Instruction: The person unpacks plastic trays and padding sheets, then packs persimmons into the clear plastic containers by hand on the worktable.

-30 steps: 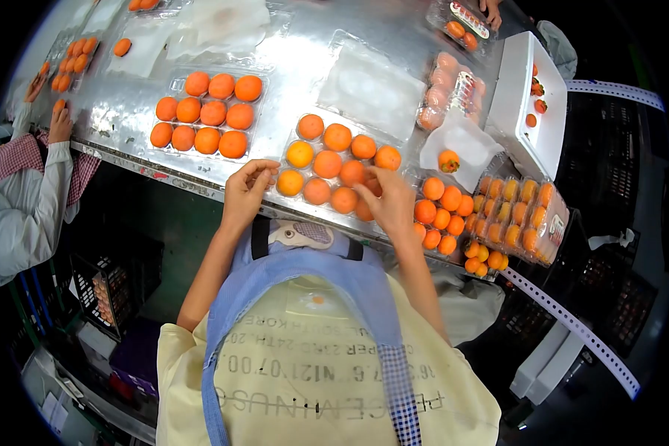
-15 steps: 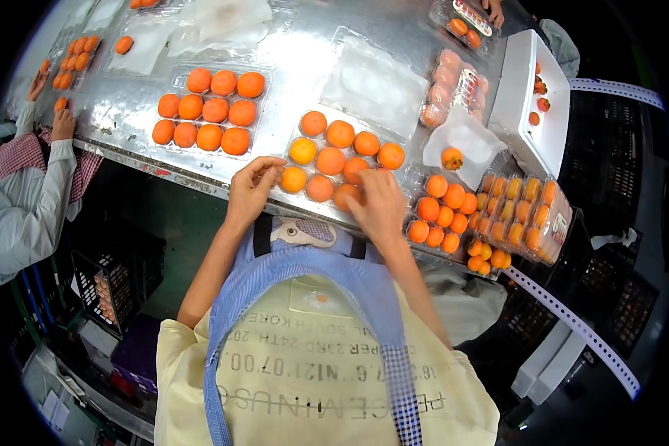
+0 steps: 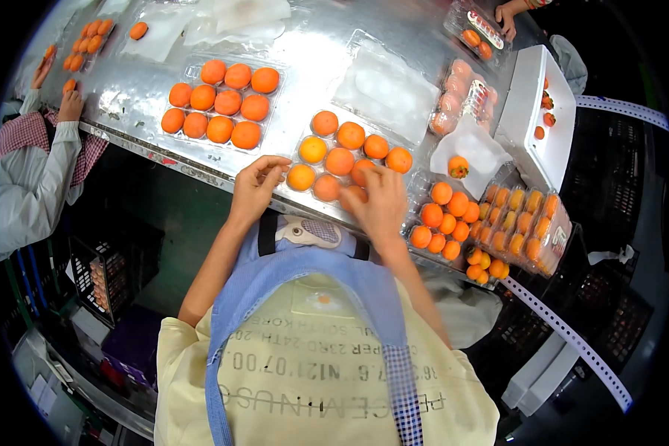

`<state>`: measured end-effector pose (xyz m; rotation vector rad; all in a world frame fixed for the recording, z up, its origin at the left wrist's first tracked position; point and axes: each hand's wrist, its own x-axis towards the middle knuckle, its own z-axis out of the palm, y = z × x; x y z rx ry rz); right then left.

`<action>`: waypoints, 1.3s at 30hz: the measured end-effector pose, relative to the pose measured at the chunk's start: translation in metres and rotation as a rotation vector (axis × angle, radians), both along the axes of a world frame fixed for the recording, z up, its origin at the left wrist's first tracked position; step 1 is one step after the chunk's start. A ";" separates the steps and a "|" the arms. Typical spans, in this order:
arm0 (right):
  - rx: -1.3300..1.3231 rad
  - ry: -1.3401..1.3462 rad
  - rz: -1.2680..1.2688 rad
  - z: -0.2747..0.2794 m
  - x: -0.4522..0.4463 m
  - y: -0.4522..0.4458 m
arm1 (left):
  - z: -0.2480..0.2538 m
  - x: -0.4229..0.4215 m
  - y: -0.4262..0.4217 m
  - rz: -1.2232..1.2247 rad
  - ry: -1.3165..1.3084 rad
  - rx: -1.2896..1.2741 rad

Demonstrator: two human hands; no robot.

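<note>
Orange persimmons (image 3: 340,161) lie in rows in a clear plastic tray (image 3: 302,141) at the metal table's front edge. My left hand (image 3: 256,186) is at the tray's left side, thumb and fingertips close together near a yellower fruit (image 3: 301,177); whether they pinch the tray's rim is too small to tell. Over the tray's front right part, my right hand (image 3: 379,204) has its fingers on an orange fruit (image 3: 354,197) in the front row and hides the fruits beneath it.
Another filled tray (image 3: 220,102) stands to the left, an unfilled lined tray (image 3: 385,88) behind. To the right are a smaller fruit pack (image 3: 444,221), stacked closed packs (image 3: 524,223) and a white foam box (image 3: 524,119). Co-workers' hands (image 3: 70,106) show at far left and top right.
The whole view has shifted, so the table's things sit further right. My right hand has moved left over the front row, its fingers on a fruit there. My left hand stays beside the tray.
</note>
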<state>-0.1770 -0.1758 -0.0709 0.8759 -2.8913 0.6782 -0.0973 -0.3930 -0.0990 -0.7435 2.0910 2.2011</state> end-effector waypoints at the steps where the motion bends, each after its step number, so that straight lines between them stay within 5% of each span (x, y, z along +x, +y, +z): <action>1: 0.039 -0.007 -0.066 -0.002 -0.004 0.007 | 0.000 0.000 0.000 0.002 -0.005 0.000; 14: 0.161 -0.018 -0.060 0.002 -0.021 0.012 | -0.003 0.000 0.003 -0.023 -0.011 0.004; 20: 0.021 -0.150 -0.132 0.004 -0.023 0.014 | 0.000 0.000 0.002 -0.035 -0.025 -0.028; 23: -0.332 -0.411 -0.205 0.002 -0.020 0.025 | 0.017 -0.007 0.008 -0.074 0.004 -0.023; 26: -0.908 -1.040 -0.313 0.006 -0.011 0.032 | 0.053 -0.019 0.023 -0.202 0.065 -0.069; 29: -1.255 -1.341 -0.368 0.033 0.002 0.014 | 0.080 -0.030 0.040 -0.306 0.248 -0.160; 39: -1.004 -1.258 -0.048 0.041 0.006 0.013 | 0.081 -0.031 0.046 -0.385 0.539 -0.325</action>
